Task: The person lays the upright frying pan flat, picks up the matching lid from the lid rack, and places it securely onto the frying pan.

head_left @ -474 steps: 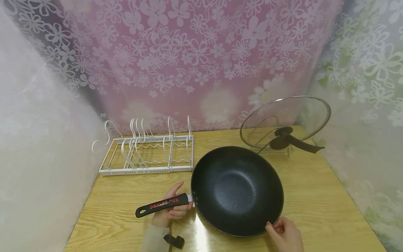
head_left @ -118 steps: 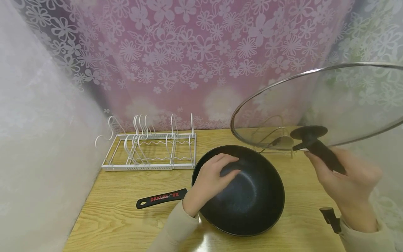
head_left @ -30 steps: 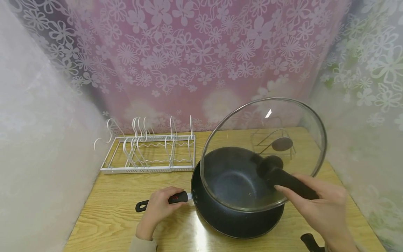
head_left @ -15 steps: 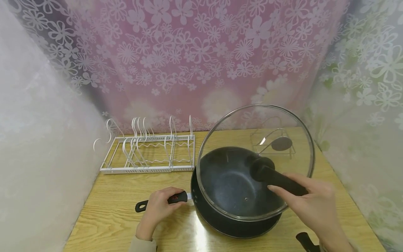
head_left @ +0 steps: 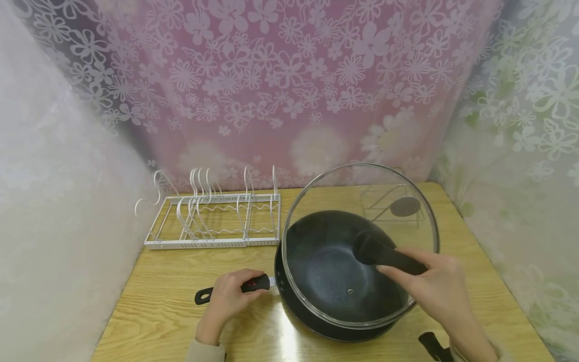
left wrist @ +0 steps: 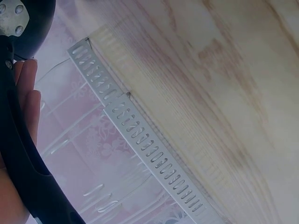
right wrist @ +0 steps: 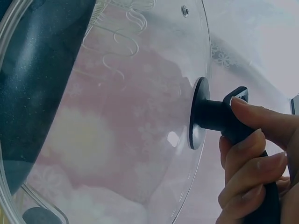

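Observation:
A black wok (head_left: pixel 344 336) stands on the wooden table at the middle. My left hand (head_left: pixel 228 296) holds its black handle from the left; in the left wrist view the handle (left wrist: pixel 16 135) runs past my fingers (left wrist: pixel 32 109). My right hand (head_left: pixel 436 284) grips the upright black handle (head_left: pixel 398 260) of a clear glass lid (head_left: pixel 325 236). Tilted, the steel-rimmed lid overlaps the wok in the head view, its lower edge near the wok's front rim; whether they touch I cannot tell. In the right wrist view, thumb and fingers (right wrist: pixel 252 168) curl round the lid handle (right wrist: pixel 212 114).
A white rack (head_left: pixel 199 244) with curved dividers stands at the back left, close to the wok. At the back right, a wire stand with a dark round disc (head_left: pixel 405 206) shows through the lid. Floral curtains (head_left: pixel 271 100) hang behind and at the sides.
The lid has come down and left over the wok during the last second. Long before, it stood in the wire stand. My left hand went from above the wok to its handle.

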The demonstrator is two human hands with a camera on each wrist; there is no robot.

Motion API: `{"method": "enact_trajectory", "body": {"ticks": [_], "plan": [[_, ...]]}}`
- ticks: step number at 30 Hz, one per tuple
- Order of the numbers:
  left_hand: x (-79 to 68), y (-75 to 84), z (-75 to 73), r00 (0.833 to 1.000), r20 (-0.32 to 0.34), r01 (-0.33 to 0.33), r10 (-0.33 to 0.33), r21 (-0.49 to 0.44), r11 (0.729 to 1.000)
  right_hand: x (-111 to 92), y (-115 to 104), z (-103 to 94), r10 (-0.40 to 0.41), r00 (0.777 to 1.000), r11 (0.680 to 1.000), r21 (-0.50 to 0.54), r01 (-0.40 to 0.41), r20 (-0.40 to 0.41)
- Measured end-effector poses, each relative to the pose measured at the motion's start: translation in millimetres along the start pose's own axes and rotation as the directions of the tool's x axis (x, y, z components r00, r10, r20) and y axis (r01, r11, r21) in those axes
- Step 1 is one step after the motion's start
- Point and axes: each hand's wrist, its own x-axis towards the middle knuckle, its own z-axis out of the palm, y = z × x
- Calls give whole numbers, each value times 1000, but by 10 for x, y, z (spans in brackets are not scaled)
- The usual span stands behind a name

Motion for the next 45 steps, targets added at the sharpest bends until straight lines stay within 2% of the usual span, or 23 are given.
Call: {"method": "enact_trajectory", "body": {"ticks": [8,19,31,39,45], "plan": [[9,13,-11,1000,-4,0,0,10,1000,121,54,96,80,990,996,-37,-76,113],[-7,-10,6,1000,-15,-14,15,29,999,256,118,239,71,977,994,-93,-53,200],[-12,1,-3,1000,-1,6,-6,36,999,338,177,331,107,934,992,-102,-76,340],[-9,6,-5,1000,2,10,-11,33,999,349,211,424,123,920,989,-117,-85,371],[-16,-2,-2,1000,-9,7,-6,41,999,346,228,490,113,919,989,-127,-70,378]]}}
